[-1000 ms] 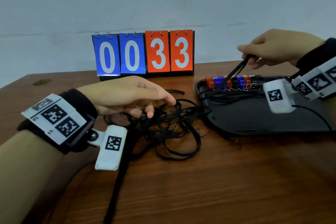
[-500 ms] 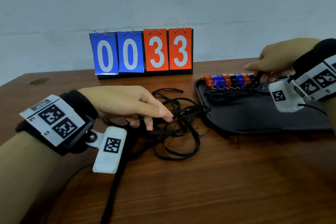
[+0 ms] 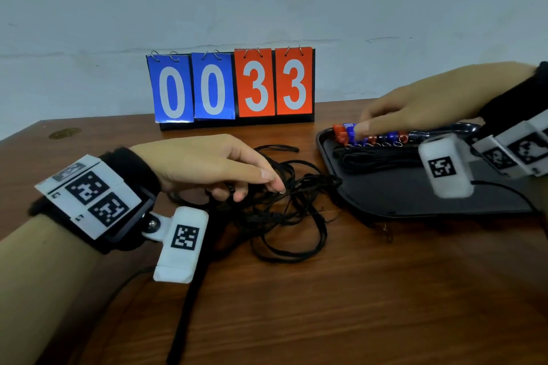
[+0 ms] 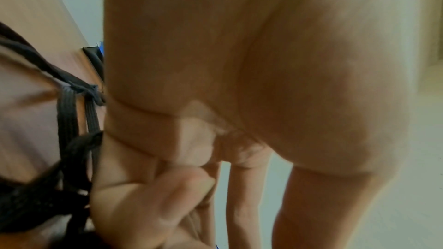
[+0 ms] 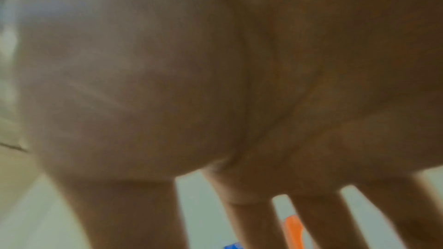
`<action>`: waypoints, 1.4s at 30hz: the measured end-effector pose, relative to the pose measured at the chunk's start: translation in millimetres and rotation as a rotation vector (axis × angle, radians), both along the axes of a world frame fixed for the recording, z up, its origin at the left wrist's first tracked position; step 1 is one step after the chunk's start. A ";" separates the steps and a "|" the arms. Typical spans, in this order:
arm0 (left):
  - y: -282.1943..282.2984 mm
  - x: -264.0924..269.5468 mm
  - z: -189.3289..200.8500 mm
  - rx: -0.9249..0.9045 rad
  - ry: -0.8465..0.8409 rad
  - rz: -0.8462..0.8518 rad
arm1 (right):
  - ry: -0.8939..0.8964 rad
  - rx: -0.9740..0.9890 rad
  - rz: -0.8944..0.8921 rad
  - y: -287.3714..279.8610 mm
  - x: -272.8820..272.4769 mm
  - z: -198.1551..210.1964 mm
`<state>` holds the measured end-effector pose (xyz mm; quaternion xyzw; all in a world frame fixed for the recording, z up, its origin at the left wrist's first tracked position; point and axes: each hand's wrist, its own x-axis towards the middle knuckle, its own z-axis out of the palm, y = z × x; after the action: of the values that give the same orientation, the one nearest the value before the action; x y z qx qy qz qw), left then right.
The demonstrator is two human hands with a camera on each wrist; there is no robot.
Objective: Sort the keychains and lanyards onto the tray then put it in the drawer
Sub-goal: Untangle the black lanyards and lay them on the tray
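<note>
A tangle of black lanyards (image 3: 290, 201) lies on the wooden table left of the black tray (image 3: 415, 195). My left hand (image 3: 237, 178) rests on the tangle, index and middle fingers stretched out. In the left wrist view the outer fingers (image 4: 148, 196) curl against the lanyard cords (image 4: 69, 116). A row of red and blue keychains (image 3: 344, 133) lines the tray's far edge, with a bundle of lanyards (image 3: 376, 160) in front of it. My right hand (image 3: 409, 112) reaches left over the row, fingers straight and touching the keychains. An orange keychain (image 5: 293, 232) shows between its spread fingers.
A flip scoreboard (image 3: 231, 86) reading 0033 stands at the back of the table (image 3: 326, 305) against a pale wall. A black strap (image 3: 189, 299) runs from the tangle toward the near edge. A small stain (image 3: 63, 133) marks the far left.
My right hand has let go of the lanyard it held up, come down to the tray and slid left along the keychain row with straight fingers. The left hand has hardly moved.
</note>
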<state>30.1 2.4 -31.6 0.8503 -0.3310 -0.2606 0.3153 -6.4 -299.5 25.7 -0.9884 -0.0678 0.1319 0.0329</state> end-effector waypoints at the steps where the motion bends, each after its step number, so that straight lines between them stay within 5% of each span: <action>1: 0.3 0.1 0.4 0.009 0.005 -0.010 | 0.036 0.066 0.062 10.7 -6.0 0.3; 7: -1.1 1.7 -1.5 -0.031 0.030 -0.009 | 0.232 0.083 0.294 47.5 -16.1 -11.0; 17: -1.7 6.5 -6.7 0.019 0.127 0.000 | 0.143 -0.099 0.295 59.1 -13.0 -30.3; 22: -4.0 11.0 -17.5 -0.151 0.375 0.034 | -0.089 0.259 0.321 59.8 -2.4 -36.6; 30: -1.1 20.5 -27.6 -0.359 0.542 0.044 | 0.255 1.090 0.056 50.9 21.1 -61.1; 42: 9.5 26.4 -37.1 -0.664 0.844 0.148 | 0.704 1.315 0.048 36.1 35.5 -65.7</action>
<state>56.6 11.8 -68.7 0.5475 -0.1795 -0.4377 0.6902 29.1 -263.4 -40.0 -0.6623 -0.1400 0.3737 0.6341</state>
